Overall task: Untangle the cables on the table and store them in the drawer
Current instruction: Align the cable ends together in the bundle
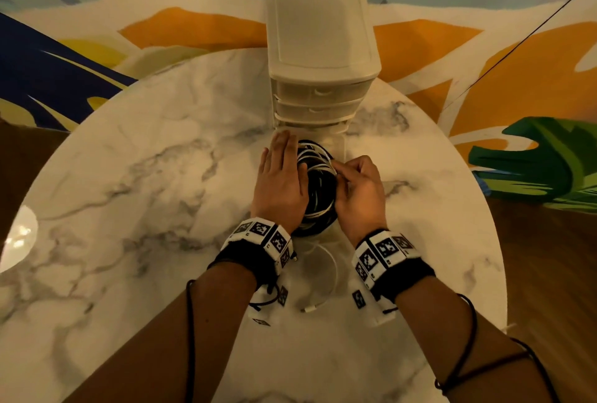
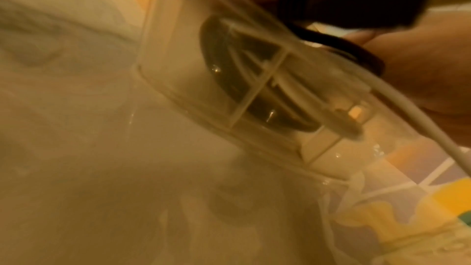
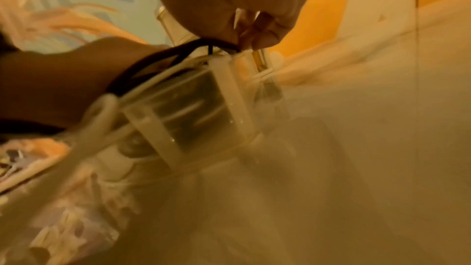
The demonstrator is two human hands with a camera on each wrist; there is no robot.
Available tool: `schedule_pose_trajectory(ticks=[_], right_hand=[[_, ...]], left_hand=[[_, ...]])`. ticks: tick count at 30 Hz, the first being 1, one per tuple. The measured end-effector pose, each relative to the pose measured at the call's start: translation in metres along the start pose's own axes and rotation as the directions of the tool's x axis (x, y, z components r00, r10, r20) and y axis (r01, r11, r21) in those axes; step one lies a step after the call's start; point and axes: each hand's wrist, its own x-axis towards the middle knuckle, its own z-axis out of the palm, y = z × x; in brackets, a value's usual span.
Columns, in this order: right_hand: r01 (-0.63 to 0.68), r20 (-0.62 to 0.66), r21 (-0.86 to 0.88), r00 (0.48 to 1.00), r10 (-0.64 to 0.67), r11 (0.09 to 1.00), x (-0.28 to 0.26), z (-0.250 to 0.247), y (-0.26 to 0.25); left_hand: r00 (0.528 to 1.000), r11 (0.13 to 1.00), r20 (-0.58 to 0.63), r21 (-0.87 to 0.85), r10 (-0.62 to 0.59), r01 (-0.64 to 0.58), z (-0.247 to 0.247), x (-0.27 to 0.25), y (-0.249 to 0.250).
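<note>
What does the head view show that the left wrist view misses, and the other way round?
Head only: the drawer unit, the left hand lying flat on the coiled cables, the right hand pinching a strand, and a loose white cable on the marble table. Left wrist only: the coil seen through the open drawer's clear side wall. Both show the cables inside that drawer.

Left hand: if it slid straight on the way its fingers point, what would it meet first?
Probably the white plastic drawer tower. The left hand lies flat beside the coiled black and white cables, fingertips almost at its base; depth unclear.
</note>
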Motion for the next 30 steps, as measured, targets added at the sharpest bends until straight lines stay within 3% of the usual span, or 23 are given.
schedule_pose_trajectory(ticks=[6,11,15,19,20,22,25,27,30], right_hand=[[0.111,0.090,-0.137,0.991,-0.099,0.984,0.010,0.002,0.001],[0.151,0.134,-0.246,0.984,-0.121,0.958,0.014,-0.002,0.000],[0.132,0.225,-0.196,0.971,-0.086,0.972,0.019,-0.011,-0.002],[0.115,0.071,-0.013,0.991,-0.114,0.993,-0.007,-0.041,0.004],[0.143,0.089,-0.003,0.986,-0.142,0.990,-0.024,-0.049,0.008],[0.252,0.236,-0.058,0.944,-0.232,0.966,-0.061,-0.062,0.018],[0.508,0.488,-0.234,0.799,-0.352,0.829,-0.100,-0.058,0.035],[0.543,0.495,-0.232,0.780,-0.383,0.807,-0.103,-0.049,0.038],[0.559,0.379,-0.147,0.794,-0.476,0.816,-0.098,-0.040,0.031]], left_hand=[[0.989,0.960,0.060,0.238,0.134,-0.144,0.001,-0.006,0.005],[0.980,0.919,0.126,0.344,0.157,-0.191,0.003,-0.007,0.004],[0.976,0.918,0.164,0.348,0.142,-0.192,0.004,-0.004,0.003],[0.977,0.905,0.178,0.388,0.113,-0.176,0.006,-0.002,0.003],[0.977,0.902,0.184,0.393,0.110,-0.175,0.006,-0.002,0.003],[0.975,0.900,0.192,0.399,0.108,-0.178,0.005,-0.001,0.002],[0.974,0.896,0.196,0.405,0.111,-0.184,0.005,-0.002,0.002],[0.974,0.897,0.193,0.402,0.114,-0.185,0.005,-0.002,0.002],[0.974,0.893,0.195,0.408,0.117,-0.189,0.005,-0.002,0.002]])
